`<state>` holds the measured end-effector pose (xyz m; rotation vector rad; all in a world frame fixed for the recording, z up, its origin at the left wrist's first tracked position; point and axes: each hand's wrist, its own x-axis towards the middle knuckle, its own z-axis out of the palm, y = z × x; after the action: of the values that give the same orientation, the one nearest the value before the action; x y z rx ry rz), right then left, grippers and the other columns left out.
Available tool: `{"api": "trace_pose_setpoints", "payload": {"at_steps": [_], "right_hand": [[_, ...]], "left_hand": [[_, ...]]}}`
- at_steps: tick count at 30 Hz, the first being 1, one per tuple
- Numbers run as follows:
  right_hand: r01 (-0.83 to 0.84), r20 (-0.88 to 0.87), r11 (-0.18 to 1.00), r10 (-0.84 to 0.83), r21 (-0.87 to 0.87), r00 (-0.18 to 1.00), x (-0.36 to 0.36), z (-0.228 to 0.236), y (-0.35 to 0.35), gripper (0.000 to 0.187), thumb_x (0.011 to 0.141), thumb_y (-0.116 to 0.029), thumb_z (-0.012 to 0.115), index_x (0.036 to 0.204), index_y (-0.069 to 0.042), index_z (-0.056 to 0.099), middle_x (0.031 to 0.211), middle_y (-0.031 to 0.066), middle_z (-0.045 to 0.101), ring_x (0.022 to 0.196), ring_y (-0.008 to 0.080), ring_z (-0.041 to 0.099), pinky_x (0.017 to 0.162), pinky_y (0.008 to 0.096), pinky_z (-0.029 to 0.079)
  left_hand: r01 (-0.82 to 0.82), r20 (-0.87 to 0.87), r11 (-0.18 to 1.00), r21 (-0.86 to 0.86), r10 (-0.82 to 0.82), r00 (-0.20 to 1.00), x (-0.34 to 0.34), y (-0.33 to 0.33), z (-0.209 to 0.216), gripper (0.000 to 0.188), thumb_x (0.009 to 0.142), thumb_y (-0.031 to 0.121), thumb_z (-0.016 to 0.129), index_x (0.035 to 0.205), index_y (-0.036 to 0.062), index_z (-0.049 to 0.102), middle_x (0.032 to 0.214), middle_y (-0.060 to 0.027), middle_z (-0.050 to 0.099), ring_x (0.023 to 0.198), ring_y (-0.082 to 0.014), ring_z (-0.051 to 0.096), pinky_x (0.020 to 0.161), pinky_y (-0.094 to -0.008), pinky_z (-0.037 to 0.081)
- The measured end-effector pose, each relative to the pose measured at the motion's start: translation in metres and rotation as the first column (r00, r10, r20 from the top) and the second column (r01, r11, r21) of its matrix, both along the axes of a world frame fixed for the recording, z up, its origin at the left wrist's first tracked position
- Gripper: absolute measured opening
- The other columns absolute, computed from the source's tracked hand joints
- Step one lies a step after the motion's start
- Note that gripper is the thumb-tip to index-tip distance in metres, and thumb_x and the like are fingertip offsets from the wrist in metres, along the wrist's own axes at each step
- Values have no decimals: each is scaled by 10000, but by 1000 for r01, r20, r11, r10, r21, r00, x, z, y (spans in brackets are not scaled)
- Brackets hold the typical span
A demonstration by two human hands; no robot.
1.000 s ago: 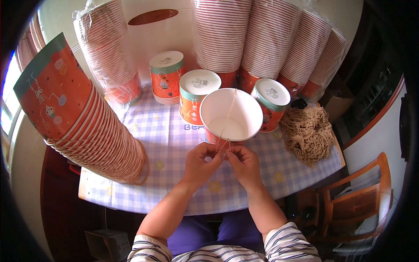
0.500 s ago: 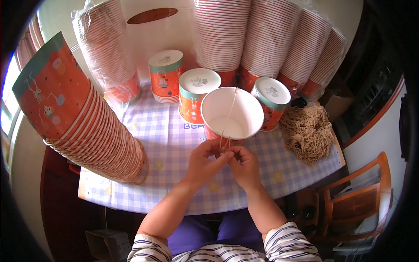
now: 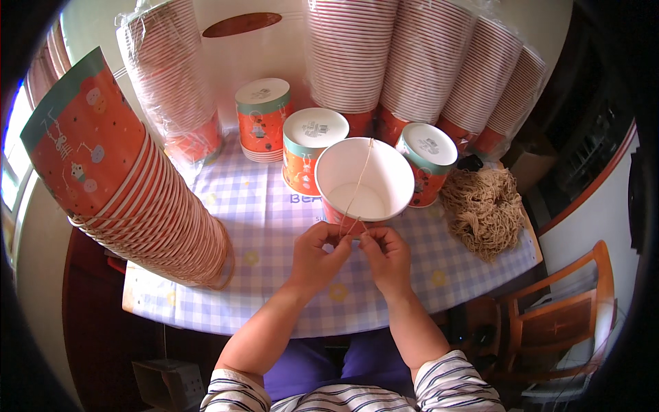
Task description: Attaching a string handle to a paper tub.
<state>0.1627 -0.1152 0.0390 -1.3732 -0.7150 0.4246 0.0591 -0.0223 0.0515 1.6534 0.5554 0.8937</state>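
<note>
- Centrally, the left hand [image 3: 317, 255] and right hand [image 3: 386, 255] meet at the near rim of an open paper cup [image 3: 364, 184], fingers pinched shut on a thin string [image 3: 358, 185].
- That string runs across the cup's mouth to its far rim.
- Cup stands on the checked surface [image 3: 274, 226], between upturned cups [image 3: 312, 147].
- A tangled bundle of string [image 3: 484, 209] lies right.

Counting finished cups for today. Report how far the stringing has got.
Done: three capped cups stand behind. In hand: the left hand and right hand pinch a string stretched across the open cup at its near rim. Left: a string bundle and wrapped cup stacks.
</note>
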Motion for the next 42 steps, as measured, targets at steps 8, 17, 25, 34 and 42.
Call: {"api": "trace_pose_setpoints", "payload": {"at_steps": [8, 17, 25, 34, 42], "right_hand": [[-161, -141, 987, 160, 7, 977, 0, 12, -3, 141, 863, -105, 613, 965, -9, 603, 855, 37, 643, 721, 55, 557, 657, 205, 453], [-209, -236, 977, 210, 27, 949, -2, 11, -1, 172, 862, -122, 627, 1008, -38, 659, 804, -7, 635, 605, 31, 474, 525, 176, 367], [-174, -205, 982, 185, 71, 961, -4, 7, 0, 141, 853, -121, 655, 962, -34, 675, 785, -13, 629, 652, 22, 501, 563, 167, 386], [-114, -90, 991, 120, 69, 989, -4, 1, 1, 94, 840, -58, 641, 927, -30, 659, 816, -7, 626, 665, 31, 504, 605, 175, 416], [-84, 46, 996, 83, 23, 996, -3, -1, 1, 71, 864, -33, 601, 928, -8, 619, 862, 20, 649, 756, 53, 563, 692, 192, 447]], "left_hand": [[93, 74, 985, -148, -83, 994, -1, 2, -2, 85, 842, 34, 622, 909, -19, 625, 817, -22, 640, 730, -62, 575, 650, -201, 466], [192, 156, 948, -253, -156, 975, -4, 2, 4, 111, 845, 32, 633, 945, -17, 639, 847, -40, 654, 748, -62, 583, 640, -191, 465], [231, 134, 914, -334, -196, 971, -9, 7, 7, 135, 846, 84, 642, 939, -12, 662, 820, -55, 660, 721, -83, 587, 646, -219, 468], [348, 204, 827, -442, -285, 937, -11, 14, -3, 232, 895, 185, 584, 943, -34, 644, 804, -83, 645, 720, -121, 577, 676, -246, 462], [251, 141, 902, -351, -214, 967, -9, 12, -1, 172, 873, 157, 627, 904, -10, 655, 760, -23, 632, 697, -70, 552, 636, -210, 447]]}}
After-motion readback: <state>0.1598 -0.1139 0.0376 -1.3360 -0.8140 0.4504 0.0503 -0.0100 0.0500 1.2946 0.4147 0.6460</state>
